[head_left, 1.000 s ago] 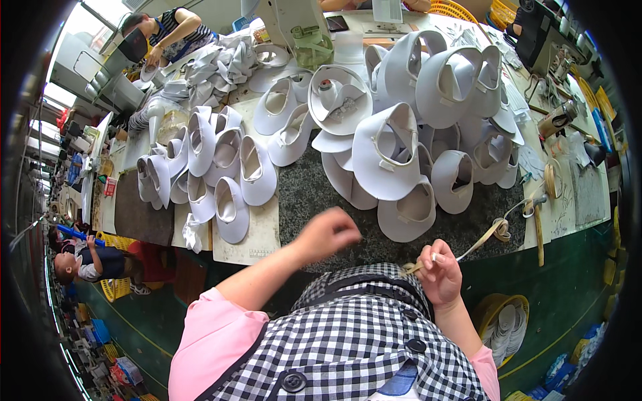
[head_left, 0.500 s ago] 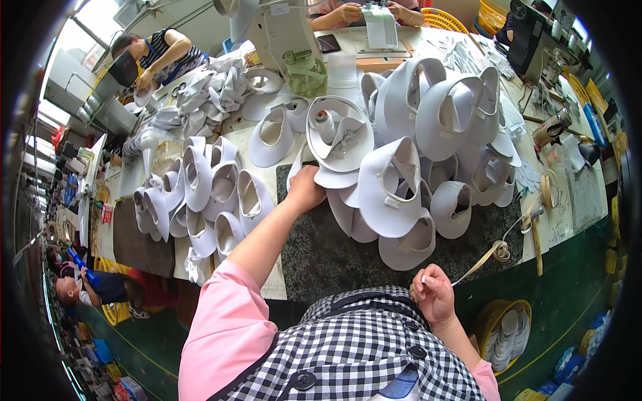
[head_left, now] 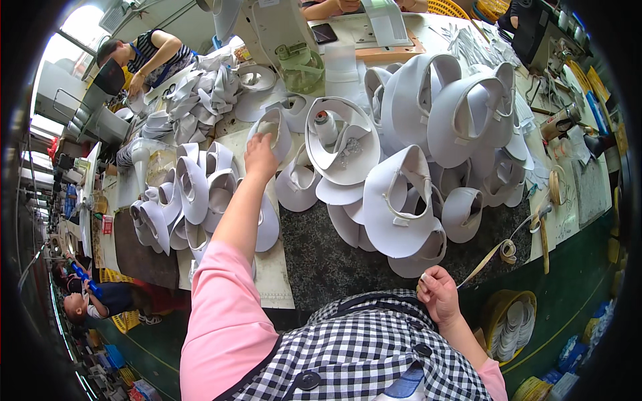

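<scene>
My left hand (head_left: 261, 159) reaches forward, its fingers closed over the rim of a white sun visor (head_left: 282, 138). Just right of it, another white visor (head_left: 297, 186) stands beside a larger upturned visor (head_left: 354, 171) that holds a small spool (head_left: 326, 125) and tiny clear bits. My right hand (head_left: 439, 297) is held close to my body, pinched shut, with a small white end at the fingertips. From behind its fingers a narrow pale tape (head_left: 483, 266) runs to a loose coil on the table. Visors (head_left: 399, 217) lie piled before me.
More visors (head_left: 194, 190) cluster at the left. A heap of white pieces (head_left: 204, 93) lies near a co-worker (head_left: 154, 60). A sewing machine (head_left: 284, 40) stands ahead, with a phone (head_left: 324, 33) beside it. A yellow basket (head_left: 528, 301) of white parts stands low at right.
My left hand has left the visor by the upturned one and moved forward and left to another visor, which is now tilted up. My right hand stays nearly in place, still pinched.
</scene>
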The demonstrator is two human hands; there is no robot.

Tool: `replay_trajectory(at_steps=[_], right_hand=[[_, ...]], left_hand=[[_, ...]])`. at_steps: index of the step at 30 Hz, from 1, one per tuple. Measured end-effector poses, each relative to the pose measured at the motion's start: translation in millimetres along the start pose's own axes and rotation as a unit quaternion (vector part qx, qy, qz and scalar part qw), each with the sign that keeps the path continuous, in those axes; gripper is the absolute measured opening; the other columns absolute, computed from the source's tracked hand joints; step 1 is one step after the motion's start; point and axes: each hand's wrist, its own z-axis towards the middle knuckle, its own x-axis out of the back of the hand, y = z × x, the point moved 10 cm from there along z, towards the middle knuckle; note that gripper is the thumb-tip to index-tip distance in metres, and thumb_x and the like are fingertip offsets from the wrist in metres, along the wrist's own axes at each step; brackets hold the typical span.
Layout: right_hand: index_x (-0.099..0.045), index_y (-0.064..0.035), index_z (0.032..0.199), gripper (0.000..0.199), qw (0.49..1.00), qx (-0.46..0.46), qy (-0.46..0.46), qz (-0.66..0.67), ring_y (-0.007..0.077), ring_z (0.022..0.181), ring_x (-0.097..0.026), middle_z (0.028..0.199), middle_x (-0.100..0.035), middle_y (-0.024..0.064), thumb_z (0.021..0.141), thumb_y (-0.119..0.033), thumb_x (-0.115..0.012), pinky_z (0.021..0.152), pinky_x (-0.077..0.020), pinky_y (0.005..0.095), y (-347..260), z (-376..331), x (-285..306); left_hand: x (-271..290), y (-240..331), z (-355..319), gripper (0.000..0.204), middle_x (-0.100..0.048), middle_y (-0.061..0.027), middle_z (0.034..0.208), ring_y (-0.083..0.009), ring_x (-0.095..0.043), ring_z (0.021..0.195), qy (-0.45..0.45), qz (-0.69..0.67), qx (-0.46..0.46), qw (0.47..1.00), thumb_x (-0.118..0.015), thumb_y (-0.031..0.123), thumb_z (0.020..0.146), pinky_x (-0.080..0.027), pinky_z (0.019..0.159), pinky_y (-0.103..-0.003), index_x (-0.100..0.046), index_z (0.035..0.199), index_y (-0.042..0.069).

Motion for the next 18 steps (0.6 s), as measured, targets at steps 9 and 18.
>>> replay_trajectory(at_steps=[9,18], right_hand=[[-0.061,-0.0013,0.100,0.011,1.000,0.011,-0.004,-0.002,0.0118,0.063,-0.055,0.077,-0.060,0.0046,0.092,-0.009,-0.063,0.059,-0.0452,0.0240,-2.3,-10.3,6.9],[-0.065,0.0002,0.102,0.014,0.989,0.043,0.005,-0.139,0.0150,0.075,-0.065,0.085,-0.069,0.0085,0.089,-0.005,-0.066,0.068,-0.0521,0.0262,5.8,-23.3,29.4]], left_hand=[[50.6,15.2,-23.5,0.026,-0.063,-0.0144,0.106,-0.0327,-0.054,0.113,-0.001,0.047,-0.055,0.997,-0.064,0.019,0.084,-0.026,0.110,-0.048,-0.057,0.104,0.004],[82.4,134.1,-260.1,0.027,-0.062,-0.0197,0.091,-0.0406,-0.061,0.083,-0.112,-0.164,-0.124,0.972,-0.065,0.023,0.088,-0.048,0.071,-0.048,-0.054,0.100,0.002]])
